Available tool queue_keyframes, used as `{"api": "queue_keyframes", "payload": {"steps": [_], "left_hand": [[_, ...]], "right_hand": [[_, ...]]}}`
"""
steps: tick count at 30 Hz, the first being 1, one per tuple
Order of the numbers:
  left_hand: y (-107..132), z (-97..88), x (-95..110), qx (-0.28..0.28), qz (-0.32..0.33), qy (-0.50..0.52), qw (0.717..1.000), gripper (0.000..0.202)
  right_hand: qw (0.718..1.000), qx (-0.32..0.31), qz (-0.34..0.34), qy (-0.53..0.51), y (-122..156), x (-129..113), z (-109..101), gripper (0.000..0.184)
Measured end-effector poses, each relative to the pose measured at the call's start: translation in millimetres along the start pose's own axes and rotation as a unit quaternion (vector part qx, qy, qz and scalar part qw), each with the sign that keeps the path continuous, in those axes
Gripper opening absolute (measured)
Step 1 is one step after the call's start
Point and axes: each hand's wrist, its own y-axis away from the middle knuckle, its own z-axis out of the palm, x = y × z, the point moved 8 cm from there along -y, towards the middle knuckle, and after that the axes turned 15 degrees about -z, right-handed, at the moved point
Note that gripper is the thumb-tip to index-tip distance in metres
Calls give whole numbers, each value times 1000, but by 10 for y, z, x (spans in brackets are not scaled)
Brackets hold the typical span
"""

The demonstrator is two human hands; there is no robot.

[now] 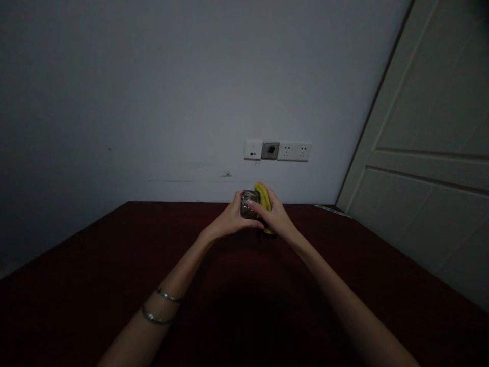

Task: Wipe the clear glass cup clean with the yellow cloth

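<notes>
Both hands meet over the table, near the wall. My left hand (234, 218) is closed around a small dark, shiny block-shaped object (248, 210). Its exact kind is too dim to make out. My right hand (277, 216) is closed on a yellow, folded-looking cloth (263, 196), which lies against the right side of the dark object. The right thumb reaches across onto the dark object's front face. Part of the yellow cloth shows below the right hand, and the rest is hidden behind the fingers.
Under my arms lies a dark red table (164, 255). A pale wall (191, 102) with a row of sockets (294, 151) rises behind it. On the right is a panelled door (431, 127), and a thin flat strip (332, 210) lies near the table's far right corner.
</notes>
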Motion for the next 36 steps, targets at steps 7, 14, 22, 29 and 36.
{"api": "queue_keyframes", "payload": {"steps": [7, 14, 22, 29, 36], "left_hand": [[29, 15, 57, 3, 20, -28, 999, 83], [80, 62, 186, 9, 93, -79, 992, 87], [99, 104, 194, 9, 97, -104, 990, 90], [99, 97, 220, 14, 104, -54, 993, 90], [79, 89, 150, 10, 64, 27, 998, 87]], "right_hand": [[990, -12, -129, 59, 10, -290, -31, 33], [978, 0, -201, 61, 5, -395, -58, 19], [982, 3, -181, 48, -22, -427, -81, 17], [982, 13, -188, 8, -22, -485, -87, 18], [990, 88, -73, -87, -45, -157, -149, 21]]}}
